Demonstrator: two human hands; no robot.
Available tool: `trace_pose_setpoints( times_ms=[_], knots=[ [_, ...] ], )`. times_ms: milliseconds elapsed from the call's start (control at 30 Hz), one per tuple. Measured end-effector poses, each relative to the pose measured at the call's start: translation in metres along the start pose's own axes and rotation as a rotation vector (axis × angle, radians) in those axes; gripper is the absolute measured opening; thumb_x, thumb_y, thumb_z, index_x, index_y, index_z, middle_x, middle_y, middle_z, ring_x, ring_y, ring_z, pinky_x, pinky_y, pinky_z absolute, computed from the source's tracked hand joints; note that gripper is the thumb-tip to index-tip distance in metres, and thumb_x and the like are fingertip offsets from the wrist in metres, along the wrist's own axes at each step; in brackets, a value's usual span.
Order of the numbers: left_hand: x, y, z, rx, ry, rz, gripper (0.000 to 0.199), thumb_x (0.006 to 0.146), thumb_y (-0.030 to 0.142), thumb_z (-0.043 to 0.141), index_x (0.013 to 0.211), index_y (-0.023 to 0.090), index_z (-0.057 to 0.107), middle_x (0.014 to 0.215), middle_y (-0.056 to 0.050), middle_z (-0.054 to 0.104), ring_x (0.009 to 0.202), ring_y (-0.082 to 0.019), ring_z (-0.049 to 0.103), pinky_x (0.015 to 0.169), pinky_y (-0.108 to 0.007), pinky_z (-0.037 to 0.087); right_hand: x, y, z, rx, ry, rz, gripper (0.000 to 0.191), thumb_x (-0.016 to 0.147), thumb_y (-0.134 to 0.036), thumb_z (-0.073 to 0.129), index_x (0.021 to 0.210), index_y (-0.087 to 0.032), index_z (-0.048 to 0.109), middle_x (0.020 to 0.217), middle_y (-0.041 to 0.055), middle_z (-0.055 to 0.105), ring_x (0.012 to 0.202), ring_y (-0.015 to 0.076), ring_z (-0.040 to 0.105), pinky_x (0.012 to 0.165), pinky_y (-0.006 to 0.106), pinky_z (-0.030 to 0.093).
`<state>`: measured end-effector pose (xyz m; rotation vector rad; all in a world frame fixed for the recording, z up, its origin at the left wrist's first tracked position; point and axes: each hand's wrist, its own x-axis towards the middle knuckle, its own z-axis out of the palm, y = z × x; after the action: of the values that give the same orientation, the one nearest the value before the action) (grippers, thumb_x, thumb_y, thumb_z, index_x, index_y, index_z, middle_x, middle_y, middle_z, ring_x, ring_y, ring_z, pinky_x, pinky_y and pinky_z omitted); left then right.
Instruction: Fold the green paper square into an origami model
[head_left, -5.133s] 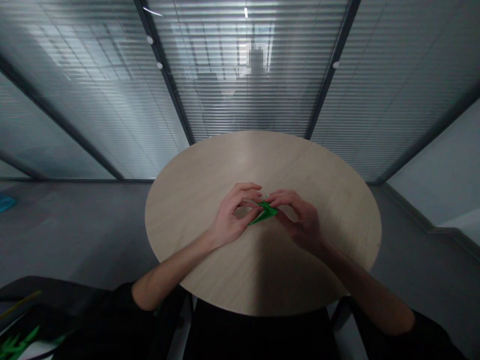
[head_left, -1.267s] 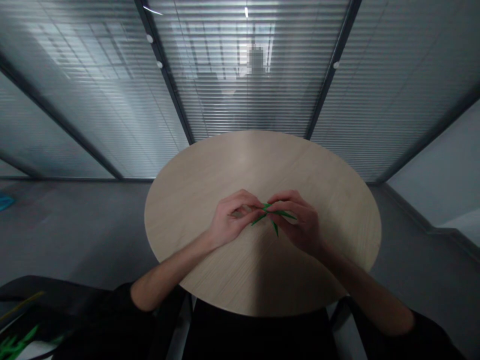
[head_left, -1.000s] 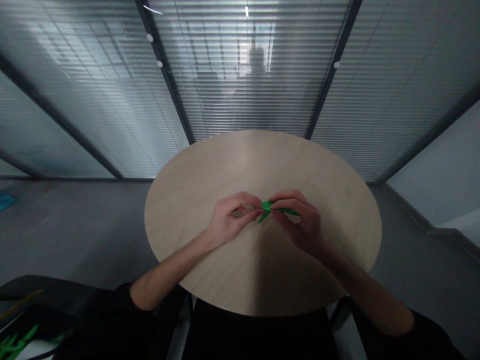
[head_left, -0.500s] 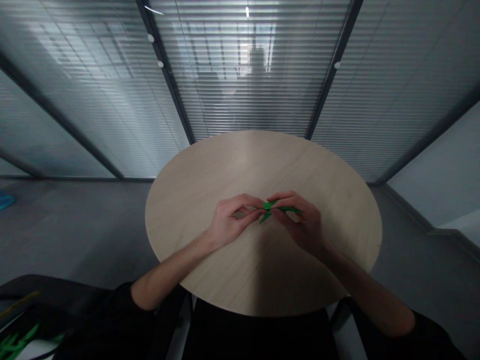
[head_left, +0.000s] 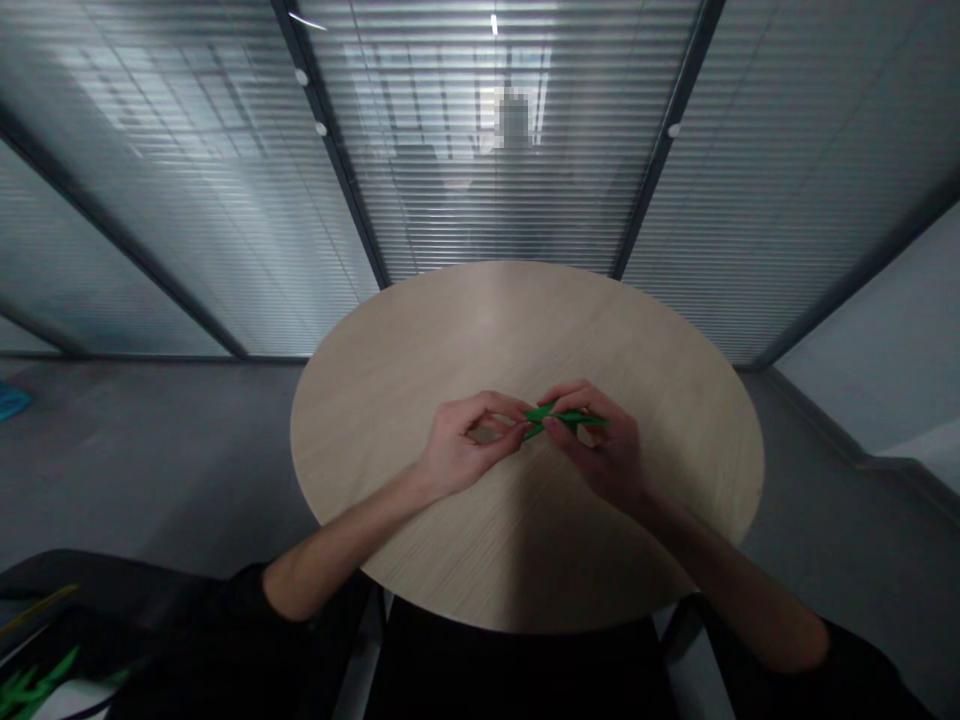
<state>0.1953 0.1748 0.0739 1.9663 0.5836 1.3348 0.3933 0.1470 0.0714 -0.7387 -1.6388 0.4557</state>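
Note:
Over the middle of the round wooden table [head_left: 420, 340], a small folded green piece [head_left: 541, 412] is held between my two hands. My left hand [head_left: 472, 440] pinches its left end between thumb and fingers. Around its right part, the thumb and fingers of my right hand [head_left: 600, 435] are closed, with a pointed green tip showing past them. The fingers cover much of the piece, so its full shape cannot be made out.
Behind the table stands a glass wall with blinds [head_left: 480, 200]. Green and white items [head_left: 45, 685] lie at the lower left on a dark surface. A blue object [head_left: 11, 400] rests on the floor at the far left.
The green piece has turned slightly between my fingers; its lower point, which stuck out downward, now lies closer to my left fingertips. Both hands have shifted only a little.

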Motion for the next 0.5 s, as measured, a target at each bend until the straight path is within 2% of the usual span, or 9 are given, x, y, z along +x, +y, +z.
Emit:
trace_pose_setpoints(
  times_ms=[300,500],
  knots=[
    [-0.0034,-0.0055,0.0015,-0.090,0.005,-0.063,0.014,0.089,0.024,0.075,0.083,0.015,0.066,0.096,-0.011,0.080,0.073,-0.013,0.075,0.066,-0.021,0.064,-0.0009,0.0014,0.0009,-0.049,-0.009,-0.027,0.006,0.092,-0.017,0.068,0.090,-0.023,0.065,0.097,0.0044,0.070,0.086,0.0172,0.067,0.075,0.033,0.054],
    [-0.0027,-0.0073,0.0036,-0.114,0.011,-0.117,0.012,0.087,0.023,0.078,0.090,0.015,0.069,0.094,-0.009,0.079,0.072,-0.012,0.074,0.066,-0.020,0.063,-0.0007,0.0025,0.0019,-0.056,-0.034,-0.002,0.007,0.094,-0.021,0.068,0.089,-0.023,0.063,0.091,0.0024,0.069,0.080,0.0158,0.065,0.073,0.032,0.053]
  ],
)
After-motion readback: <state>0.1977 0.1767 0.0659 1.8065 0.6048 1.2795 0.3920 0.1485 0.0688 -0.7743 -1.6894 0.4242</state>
